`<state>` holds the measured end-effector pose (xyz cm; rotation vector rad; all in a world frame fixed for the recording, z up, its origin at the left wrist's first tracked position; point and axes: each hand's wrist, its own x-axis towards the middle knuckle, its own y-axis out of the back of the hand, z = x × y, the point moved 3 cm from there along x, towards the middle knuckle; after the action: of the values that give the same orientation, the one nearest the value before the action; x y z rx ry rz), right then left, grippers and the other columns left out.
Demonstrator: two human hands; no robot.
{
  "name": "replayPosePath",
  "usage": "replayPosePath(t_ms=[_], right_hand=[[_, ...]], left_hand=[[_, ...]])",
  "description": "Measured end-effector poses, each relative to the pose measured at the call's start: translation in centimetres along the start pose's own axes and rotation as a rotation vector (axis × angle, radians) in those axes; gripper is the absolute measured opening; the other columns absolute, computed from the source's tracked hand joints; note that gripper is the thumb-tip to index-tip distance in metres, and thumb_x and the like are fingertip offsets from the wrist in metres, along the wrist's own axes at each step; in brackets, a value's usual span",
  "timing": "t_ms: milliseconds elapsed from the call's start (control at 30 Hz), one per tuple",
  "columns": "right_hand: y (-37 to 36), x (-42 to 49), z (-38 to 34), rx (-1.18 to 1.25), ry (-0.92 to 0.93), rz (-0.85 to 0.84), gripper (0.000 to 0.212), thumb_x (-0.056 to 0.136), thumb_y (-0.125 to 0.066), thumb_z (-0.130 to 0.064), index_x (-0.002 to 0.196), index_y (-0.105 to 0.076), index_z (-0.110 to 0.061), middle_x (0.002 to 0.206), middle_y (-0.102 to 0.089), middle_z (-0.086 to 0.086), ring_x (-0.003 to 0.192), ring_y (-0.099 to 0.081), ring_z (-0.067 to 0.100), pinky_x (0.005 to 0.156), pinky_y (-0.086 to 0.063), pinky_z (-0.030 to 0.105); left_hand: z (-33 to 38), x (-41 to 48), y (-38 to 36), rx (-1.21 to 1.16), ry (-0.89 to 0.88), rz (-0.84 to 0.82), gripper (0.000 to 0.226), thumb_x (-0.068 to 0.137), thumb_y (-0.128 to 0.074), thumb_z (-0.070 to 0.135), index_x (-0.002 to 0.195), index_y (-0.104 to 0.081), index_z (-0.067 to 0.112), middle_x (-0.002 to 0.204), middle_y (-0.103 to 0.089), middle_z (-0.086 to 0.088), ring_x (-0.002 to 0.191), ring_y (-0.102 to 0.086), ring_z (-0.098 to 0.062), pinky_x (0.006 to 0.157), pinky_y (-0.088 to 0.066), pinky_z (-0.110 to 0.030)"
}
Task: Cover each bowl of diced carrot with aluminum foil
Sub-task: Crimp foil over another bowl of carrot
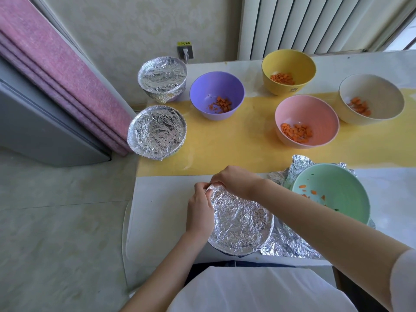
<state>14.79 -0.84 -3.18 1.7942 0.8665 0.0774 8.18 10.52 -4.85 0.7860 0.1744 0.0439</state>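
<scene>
White tabletop, near edge, by a radiator wall. Closest to me, a crinkled foil sheet is lying taut across the near bowl; only a dark sliver of that bowl is showing beneath.

I am working the far-left rim. The left hand is cupping the side, fingers curled, pinching the foil edge. The right hand is reaching over, fingertips bunched, pinching the same fold just beside the left thumb.

Judgement: this is crimping a loose corner. To do it well, I should be tucking the edge under the lip, then pressing round the rim, pulling lightly so nothing is tearing.

Spare foil is lying just right, under an uncovered green bowl holding a few carrot bits.

Farther off, on the yellow runner: pink bowl, purple bowl, cream bowl and yellow bowl, all open, diced carrot showing.

Far left: front foiled bowl and rear foiled bowl, done.
</scene>
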Motion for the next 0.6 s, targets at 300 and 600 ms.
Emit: replayPosePath(t_ms=[300, 600], right_hand=[[-0.1, -0.9, 0.8, 0.096, -0.003, 0.021, 0.034, 0.101, -0.039, -0.021, 0.132, -0.05, -0.015, 0.122, -0.062, 0.007, 0.106, -0.06, 0.026, 0.083, -0.048, 0.035], [0.1, -3.1, 3.3, 0.216, -0.138, 0.133, 0.031, 0.1, -0.042, -0.023, 0.127, -0.056, -0.015, 0.111, -0.068, 0.006, 0.095, -0.064, 0.024, 0.084, -0.049, 0.033]], left_hand=[[0.1, -0.3, 0.2, 0.028, -0.001, -0.03, 0.034, 0.1, -0.037, 0.018, 0.133, -0.042, 0.009, 0.108, -0.063, -0.017, 0.095, -0.059, -0.031, 0.069, -0.038, -0.03], [-0.9, -1.4, 1.3, 0.091, 0.01, -0.069, 0.035, 0.1, -0.031, 0.014, 0.134, -0.037, 0.017, 0.105, -0.062, -0.011, 0.089, -0.056, -0.03, 0.065, -0.031, -0.031]])
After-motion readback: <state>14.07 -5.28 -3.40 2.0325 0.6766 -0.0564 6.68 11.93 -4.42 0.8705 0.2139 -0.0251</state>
